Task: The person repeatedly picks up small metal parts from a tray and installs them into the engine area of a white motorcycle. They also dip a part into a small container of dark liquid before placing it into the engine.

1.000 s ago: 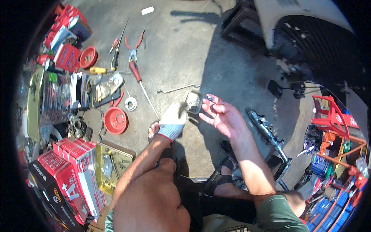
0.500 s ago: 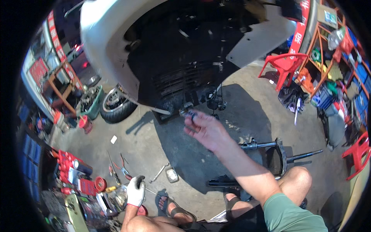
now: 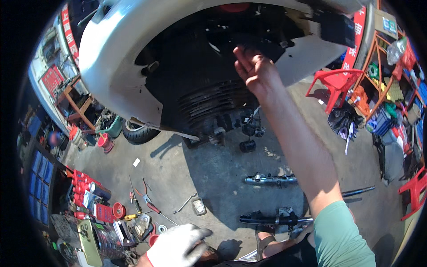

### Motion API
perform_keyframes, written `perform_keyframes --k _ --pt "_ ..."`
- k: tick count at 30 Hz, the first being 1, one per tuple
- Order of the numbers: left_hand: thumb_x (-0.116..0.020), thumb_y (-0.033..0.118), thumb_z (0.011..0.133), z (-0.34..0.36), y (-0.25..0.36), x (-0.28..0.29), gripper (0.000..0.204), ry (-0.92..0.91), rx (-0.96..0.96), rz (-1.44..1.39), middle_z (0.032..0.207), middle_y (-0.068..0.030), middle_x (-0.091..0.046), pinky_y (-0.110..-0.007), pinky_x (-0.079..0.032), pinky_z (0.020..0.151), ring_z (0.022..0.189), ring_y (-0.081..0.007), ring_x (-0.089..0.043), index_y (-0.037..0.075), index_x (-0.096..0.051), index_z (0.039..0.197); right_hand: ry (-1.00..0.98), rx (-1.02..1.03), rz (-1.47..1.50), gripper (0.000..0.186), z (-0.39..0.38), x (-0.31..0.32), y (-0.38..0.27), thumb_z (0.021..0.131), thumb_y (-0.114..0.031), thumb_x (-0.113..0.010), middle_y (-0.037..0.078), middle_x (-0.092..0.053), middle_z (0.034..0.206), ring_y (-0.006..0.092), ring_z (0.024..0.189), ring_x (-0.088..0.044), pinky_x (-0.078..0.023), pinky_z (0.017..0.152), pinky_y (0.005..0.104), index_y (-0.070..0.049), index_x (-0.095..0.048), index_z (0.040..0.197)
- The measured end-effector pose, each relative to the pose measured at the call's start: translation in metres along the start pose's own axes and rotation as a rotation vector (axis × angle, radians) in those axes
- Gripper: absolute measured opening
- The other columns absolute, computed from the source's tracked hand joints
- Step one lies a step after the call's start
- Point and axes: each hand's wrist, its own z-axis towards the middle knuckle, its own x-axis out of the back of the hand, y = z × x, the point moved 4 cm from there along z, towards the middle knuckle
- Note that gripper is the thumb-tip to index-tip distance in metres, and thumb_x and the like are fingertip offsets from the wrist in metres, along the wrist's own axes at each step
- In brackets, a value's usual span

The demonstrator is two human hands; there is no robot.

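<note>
White bodywork (image 3: 109, 66) is curving around a dark hollow (image 3: 178, 71), and the bare right hand (image 3: 257, 71) is showing against it, fingers loosely bent; I cannot tell whether they are touching or gripping anything. The gloved left hand (image 3: 180, 247) is hanging low, its grip unclear. The right forearm (image 3: 302, 142) is hiding one end of a silver tube (image 3: 269, 180). A black tube (image 3: 262, 220) is lying near a sandalled foot (image 3: 266, 244), a wrench (image 3: 184, 204) beside a metal tray (image 3: 199, 207); a red chair (image 3: 340, 82) is standing rightward.
</note>
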Motion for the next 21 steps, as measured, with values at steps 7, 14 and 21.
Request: perform_keyframes --k 7,14,21 --pt "-0.063 0.019 0.091 0.005 -0.036 -0.028 0.024 -0.078 -0.123 0.102 0.093 -0.0157 -0.063 -0.048 -0.052 0.073 0.083 -0.0373 -0.064 0.008 -0.066 0.113 0.022 0.089 0.014 0.020 0.047 -0.034 -0.002 0.103 -0.007 -0.059 0.004 -0.075 0.118 0.0172 0.114 -0.070 -0.050 0.100 0.0369 -0.010 -0.068 0.120" --pt "-0.063 0.017 0.092 -0.004 -0.043 -0.029 0.020 -0.111 -0.147 0.096 0.089 -0.0156 -0.061 -0.047 -0.052 0.072 0.081 -0.0365 -0.063 0.006 -0.066 0.108 0.071 0.137 0.119 0.018 0.066 -0.064 0.006 0.103 -0.005 -0.060 0.011 -0.075 0.115 0.0224 0.109 -0.072 -0.056 0.097 0.0370 -0.005 -0.067 0.119" --pt "-0.063 0.016 0.092 -0.011 -0.047 -0.026 0.021 -0.111 -0.117 0.051 0.090 -0.0158 -0.061 -0.046 -0.052 0.074 0.082 -0.0364 -0.064 0.006 -0.067 0.111 0.148 0.099 0.294 0.014 0.077 -0.079 0.018 0.104 -0.003 -0.052 0.011 -0.076 0.106 0.0227 0.098 -0.073 -0.059 0.090 0.0380 -0.005 -0.065 0.110"
